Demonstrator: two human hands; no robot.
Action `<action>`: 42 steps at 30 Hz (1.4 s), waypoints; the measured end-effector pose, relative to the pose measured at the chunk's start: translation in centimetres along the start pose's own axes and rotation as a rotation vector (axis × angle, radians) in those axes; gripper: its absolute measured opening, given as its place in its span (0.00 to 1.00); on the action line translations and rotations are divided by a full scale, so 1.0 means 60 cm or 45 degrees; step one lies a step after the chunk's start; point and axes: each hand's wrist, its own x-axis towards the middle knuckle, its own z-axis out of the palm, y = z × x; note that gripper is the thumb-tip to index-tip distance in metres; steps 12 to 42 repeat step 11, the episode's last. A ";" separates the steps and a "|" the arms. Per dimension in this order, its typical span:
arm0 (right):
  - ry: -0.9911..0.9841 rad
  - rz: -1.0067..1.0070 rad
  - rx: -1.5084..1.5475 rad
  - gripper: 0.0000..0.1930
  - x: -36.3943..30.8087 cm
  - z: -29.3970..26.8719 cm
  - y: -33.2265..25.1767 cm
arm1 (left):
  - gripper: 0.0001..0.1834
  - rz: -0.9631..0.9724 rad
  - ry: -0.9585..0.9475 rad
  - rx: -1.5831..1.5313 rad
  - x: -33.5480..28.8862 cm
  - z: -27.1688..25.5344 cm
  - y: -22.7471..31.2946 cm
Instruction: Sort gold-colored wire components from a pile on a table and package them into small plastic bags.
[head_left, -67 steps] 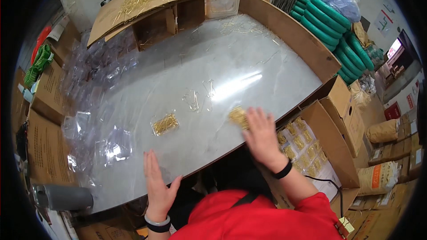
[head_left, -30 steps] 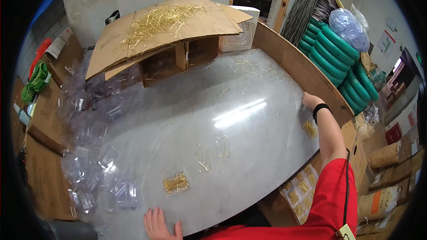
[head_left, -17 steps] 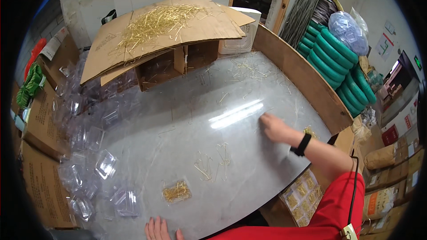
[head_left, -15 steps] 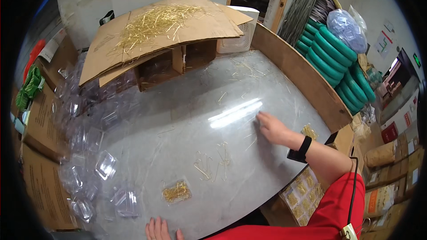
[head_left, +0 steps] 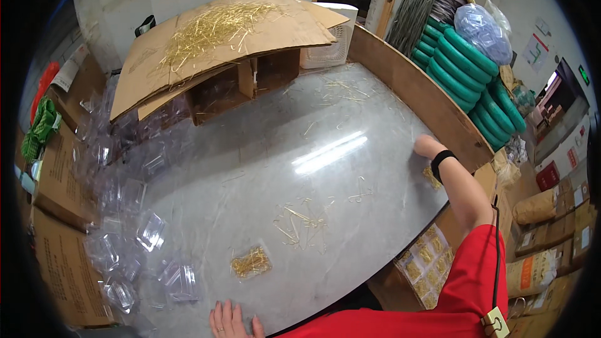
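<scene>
My right hand [head_left: 429, 147] is at the right of the grey tabletop, close to the wooden side board. Its fingers curl under, so whatever they hold is hidden. Just below the hand lies a small heap of gold wire pieces [head_left: 431, 177]. My left hand [head_left: 230, 322] rests at the near edge, fingers spread, holding nothing. Beyond it, a clear plastic tray [head_left: 251, 261] is filled with gold wire pieces. Loose gold wires, some with bent ends [head_left: 299, 222], lie scattered mid-table. A few thin wires [head_left: 360, 191] lie to their right.
Clear plastic boxes [head_left: 150, 230] crowd the left side. A cardboard sheet [head_left: 144, 66] bearing a gold wire pile covers a cardboard divider at the back, beside a white basket [head_left: 335, 47]. A wooden board [head_left: 407, 81] borders the right. Filled packs [head_left: 429, 263] sit below the near right edge.
My right hand has moved right, toward the side board and the small wire heap. A few wires now show near where it was. My left hand stays at the near edge.
</scene>
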 end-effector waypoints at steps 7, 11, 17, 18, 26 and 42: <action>0.365 -0.117 1.155 0.21 -0.094 -0.286 -0.256 | 0.26 0.005 -0.028 0.055 -0.009 0.004 -0.004; 0.535 -0.056 1.412 0.30 -0.038 -0.293 -0.215 | 0.38 0.125 -0.083 0.035 -0.076 0.060 -0.080; 0.535 -0.056 1.412 0.30 -0.038 -0.293 -0.215 | 0.38 0.125 -0.083 0.035 -0.076 0.060 -0.080; 0.535 -0.056 1.412 0.30 -0.038 -0.293 -0.215 | 0.38 0.125 -0.083 0.035 -0.076 0.060 -0.080; 0.535 -0.056 1.412 0.30 -0.038 -0.293 -0.215 | 0.38 0.125 -0.083 0.035 -0.076 0.060 -0.080; 0.535 -0.056 1.412 0.30 -0.038 -0.293 -0.215 | 0.38 0.125 -0.083 0.035 -0.076 0.060 -0.080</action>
